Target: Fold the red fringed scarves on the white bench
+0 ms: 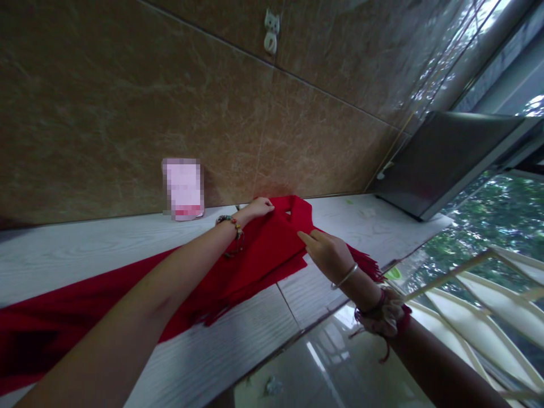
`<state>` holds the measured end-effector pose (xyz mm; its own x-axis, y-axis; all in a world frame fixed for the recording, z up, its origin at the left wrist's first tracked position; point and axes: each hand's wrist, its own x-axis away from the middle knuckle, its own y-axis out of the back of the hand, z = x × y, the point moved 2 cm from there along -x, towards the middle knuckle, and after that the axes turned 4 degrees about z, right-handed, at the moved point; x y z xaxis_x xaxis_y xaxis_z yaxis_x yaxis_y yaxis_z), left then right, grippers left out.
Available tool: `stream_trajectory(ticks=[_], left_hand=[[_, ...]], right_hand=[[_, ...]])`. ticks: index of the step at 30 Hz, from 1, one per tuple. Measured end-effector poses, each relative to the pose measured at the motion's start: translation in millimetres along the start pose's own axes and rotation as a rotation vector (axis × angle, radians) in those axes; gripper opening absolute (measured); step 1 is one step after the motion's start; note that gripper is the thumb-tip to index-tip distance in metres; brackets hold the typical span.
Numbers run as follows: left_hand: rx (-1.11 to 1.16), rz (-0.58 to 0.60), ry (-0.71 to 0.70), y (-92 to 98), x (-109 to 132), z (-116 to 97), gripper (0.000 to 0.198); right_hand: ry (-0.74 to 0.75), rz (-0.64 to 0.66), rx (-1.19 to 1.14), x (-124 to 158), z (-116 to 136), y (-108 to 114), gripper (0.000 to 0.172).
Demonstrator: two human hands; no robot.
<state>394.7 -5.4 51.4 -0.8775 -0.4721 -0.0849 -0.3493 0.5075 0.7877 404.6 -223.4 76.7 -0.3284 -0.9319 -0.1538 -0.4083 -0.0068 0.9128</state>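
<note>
A long red scarf [259, 249] with fringed ends lies along a white wood-grain ledge, partly folded over itself. My left hand [257, 208], a beaded bracelet on its wrist, grips the scarf's upper edge beside the wall. Lower and to the right, my right hand [326, 250] pinches the edge of the folded part between thumb and fingers. A small gap shows in the folds between both hands. Some fringe [366, 262] spreads out behind my right hand, and my left forearm hides part of the scarf's long stretch.
A pink-and-white card or box [183, 190], blurred out, leans against the brown tiled wall [127, 113]. A cat-shaped hook [271, 31] is fixed above. At the ledge's right end [429, 218] stands a dark appliance-like box [437, 158]. A white rack [488, 306] and glossy floor [306, 368] lie below.
</note>
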Motion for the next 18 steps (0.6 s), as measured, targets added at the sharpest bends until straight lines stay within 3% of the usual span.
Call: stream_trajectory(ticks=[8,12,15,18], left_hand=[[-0.143,-0.011,0.013,-36.6,8,7,0.015],[-0.218,-0.083,-0.011,-48.3,26,6,0.017],[-0.304,-0.186,-0.038,-46.8,36,0,0.022],[-0.441,-0.257,-0.128,-40.8,44,-9,0.024]], right_hand=[[0.035,0.103,0.017,6,6,-52,0.028],[0.037,0.131,0.011,10,11,-58,0.032],[0.023,0.167,-0.029,11,8,-57,0.034],[0.056,0.113,-0.081,4,5,-55,0.030]])
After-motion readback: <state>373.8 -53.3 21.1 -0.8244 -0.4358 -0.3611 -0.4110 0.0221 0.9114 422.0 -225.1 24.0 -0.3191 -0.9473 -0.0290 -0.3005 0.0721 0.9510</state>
